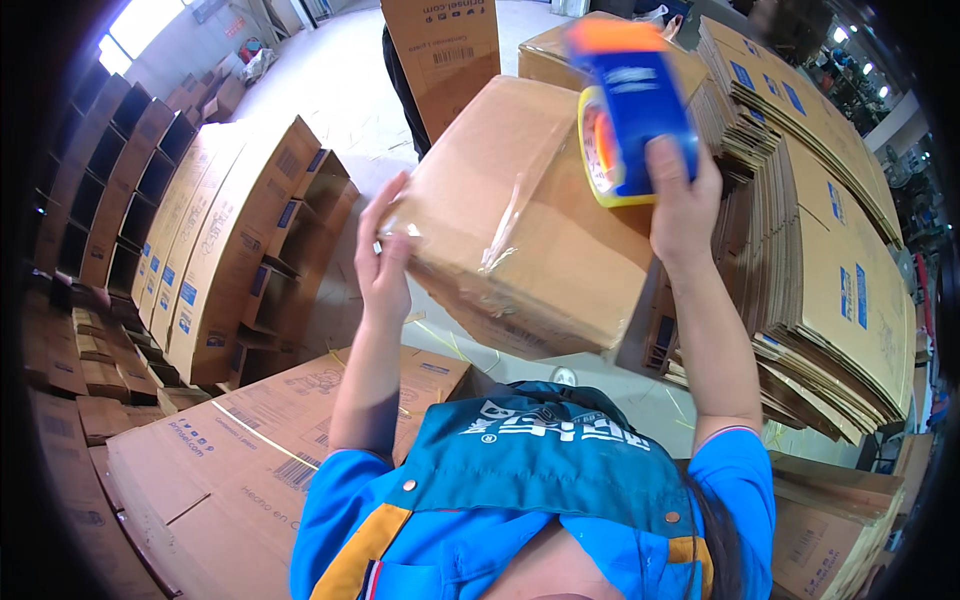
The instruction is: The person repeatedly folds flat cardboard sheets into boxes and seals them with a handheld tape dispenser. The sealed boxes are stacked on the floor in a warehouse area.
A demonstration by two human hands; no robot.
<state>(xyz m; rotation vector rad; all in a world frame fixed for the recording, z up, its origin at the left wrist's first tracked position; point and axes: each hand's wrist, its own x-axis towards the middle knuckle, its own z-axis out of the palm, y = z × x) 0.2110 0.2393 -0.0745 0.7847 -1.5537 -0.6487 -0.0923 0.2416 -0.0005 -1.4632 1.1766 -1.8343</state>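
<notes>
A closed cardboard box (pixel 480 150) lies before me with clear packing tape (pixel 504 225) along its top and over its near left corner. My left hand (pixel 386 244) rests at that corner, thumb on the box and fingers along its left edge. In my right hand (pixel 679 187) is a blue tape dispenser (pixel 641 112) with an orange end, blurred, above the right part of the box. A roll of tape with a yellow rim shows on the dispenser's left side. Whether the dispenser touches the box I cannot tell.
Stacks of flattened cartons (pixel 847 255) stand at the right. Upright cartons (pixel 225 255) with open compartments are at the left. A large flat carton (pixel 225 465) lies at the lower left. Beyond the box stands a tall carton (pixel 442 60), with something dark behind it. Straps litter the floor (pixel 337 60).
</notes>
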